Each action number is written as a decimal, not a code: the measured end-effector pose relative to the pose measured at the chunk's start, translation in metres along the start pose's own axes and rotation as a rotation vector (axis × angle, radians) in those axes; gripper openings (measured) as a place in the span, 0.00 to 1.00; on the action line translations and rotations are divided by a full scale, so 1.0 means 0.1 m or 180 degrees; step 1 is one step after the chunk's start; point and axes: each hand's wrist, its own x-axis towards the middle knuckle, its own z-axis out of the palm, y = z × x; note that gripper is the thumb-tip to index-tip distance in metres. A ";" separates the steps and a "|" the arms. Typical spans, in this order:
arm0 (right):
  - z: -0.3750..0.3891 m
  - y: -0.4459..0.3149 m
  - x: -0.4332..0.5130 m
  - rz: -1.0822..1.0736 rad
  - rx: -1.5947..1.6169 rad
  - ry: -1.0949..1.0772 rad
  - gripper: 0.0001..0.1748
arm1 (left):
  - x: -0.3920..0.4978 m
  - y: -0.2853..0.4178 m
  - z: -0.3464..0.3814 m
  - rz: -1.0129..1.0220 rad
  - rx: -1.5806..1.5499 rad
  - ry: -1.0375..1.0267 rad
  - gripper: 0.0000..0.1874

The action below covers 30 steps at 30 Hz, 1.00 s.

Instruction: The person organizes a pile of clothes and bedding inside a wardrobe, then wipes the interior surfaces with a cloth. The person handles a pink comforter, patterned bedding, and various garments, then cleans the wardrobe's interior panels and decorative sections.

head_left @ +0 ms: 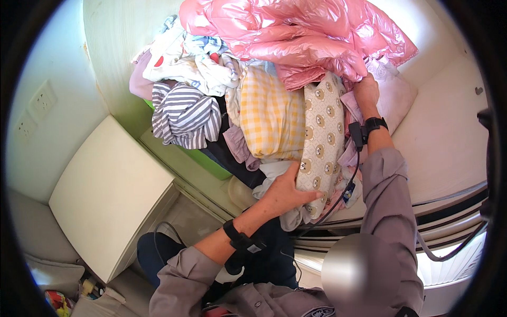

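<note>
My right hand [366, 90] is closed at the lower edge of a shiny pink puffer jacket [293, 27], its fingertips hidden. The jacket lies over the top of a heap of clothes. Below it, my left hand [283, 192] holds the lower end of a cream cloth printed with bear heads [323, 130]. The thumb rests on top of this cloth; the other fingers are partly hidden at its left side. A yellow-and-white checked cloth [271, 115] lies along its left edge. Black wrist straps sit on both my wrists, a cable running from the right one.
Grey-and-white striped cloth [186, 115] and white printed clothes [178, 63] lie at the heap's left. A pale pink cushion-like item [396, 91] is at right. A cream cabinet [111, 190] stands at left, below wall sockets [41, 101]. The right cable [344, 194] hangs across the clothes.
</note>
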 end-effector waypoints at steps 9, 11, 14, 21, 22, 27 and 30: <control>0.14 0.05 0.02 -0.0290 0.0214 0.0207 0.19 | 0.17 0.10 -0.17 -0.0666 0.0444 -0.0329 0.20; 0.18 0.12 0.03 -0.0361 0.0197 0.0256 0.18 | 0.12 0.19 -0.12 -0.0651 0.0514 -0.0332 0.19; 0.23 0.21 0.06 -0.0388 0.0169 0.0247 0.16 | 0.11 0.45 -0.13 -0.0574 0.0384 -0.0391 0.18; 0.27 0.26 0.16 -0.0355 0.0075 0.0117 0.18 | 0.45 1.13 -0.36 -0.0816 -0.0441 -0.0533 0.19; 0.26 0.26 0.16 -0.0432 0.0100 0.0073 0.19 | 0.45 1.19 -0.32 -0.0774 -0.0440 -0.0533 0.20; 0.15 0.21 0.24 -0.0625 0.0019 -0.0280 0.31 | 0.43 1.25 -0.07 -0.0897 -0.0794 -0.0345 0.18; 0.02 0.17 0.24 -0.0716 -0.0079 -0.0699 0.36 | 0.49 1.23 -0.03 -0.0852 -0.0884 -0.0327 0.18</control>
